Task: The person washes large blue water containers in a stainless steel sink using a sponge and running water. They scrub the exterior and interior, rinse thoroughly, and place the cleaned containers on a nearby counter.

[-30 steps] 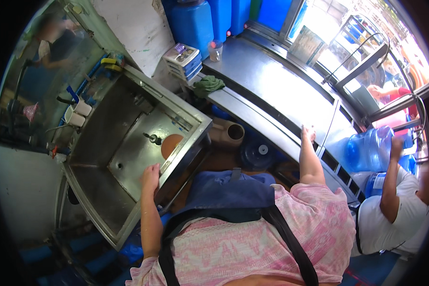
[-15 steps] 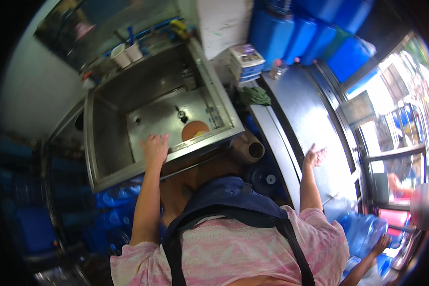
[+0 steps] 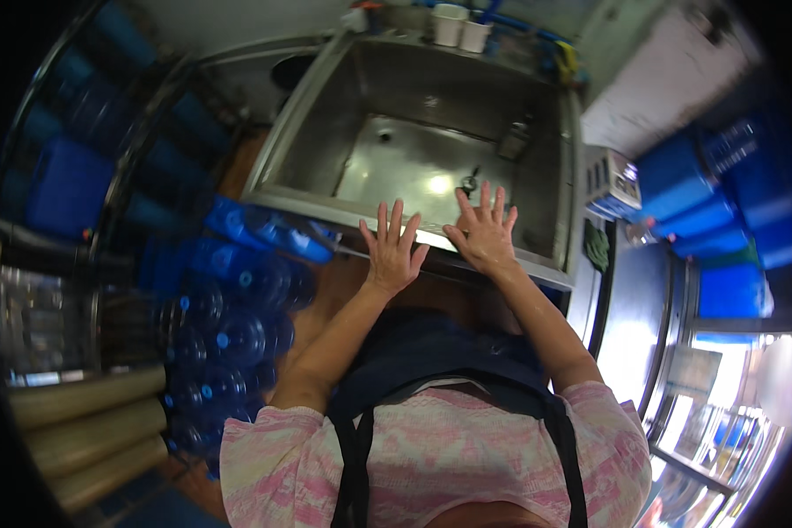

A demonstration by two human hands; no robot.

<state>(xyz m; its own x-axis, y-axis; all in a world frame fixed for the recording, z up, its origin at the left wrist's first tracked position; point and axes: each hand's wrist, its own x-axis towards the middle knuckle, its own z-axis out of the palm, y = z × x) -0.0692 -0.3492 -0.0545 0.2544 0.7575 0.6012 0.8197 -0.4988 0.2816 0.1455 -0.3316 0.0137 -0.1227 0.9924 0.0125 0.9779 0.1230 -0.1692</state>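
Note:
My left hand (image 3: 394,251) is held out with its fingers spread, above the front edge of a deep steel sink (image 3: 277,172). Close to its right, my right hand (image 3: 487,236) is spread too, its fingertips over the basin. Neither hand holds anything; whether they touch the rim I cannot tell. Just beyond the right fingertips, a small dark fitting (image 3: 469,183) lies on the basin floor. Against the basin's right wall stands a clear bottle (image 3: 515,139). Part of the near basin is hidden behind my hands.
White cups (image 3: 450,25) stand behind the sink. Large clear-blue water jugs (image 3: 238,334) crowd the floor at left. To the right are a small drawer box (image 3: 612,183), a green cloth (image 3: 597,248), a steel counter (image 3: 629,330) and blue containers (image 3: 678,185).
My view has turned rightwards to leftwards, so the sink now lies straight ahead. My right hand has come from above the counter to the sink, beside my left hand.

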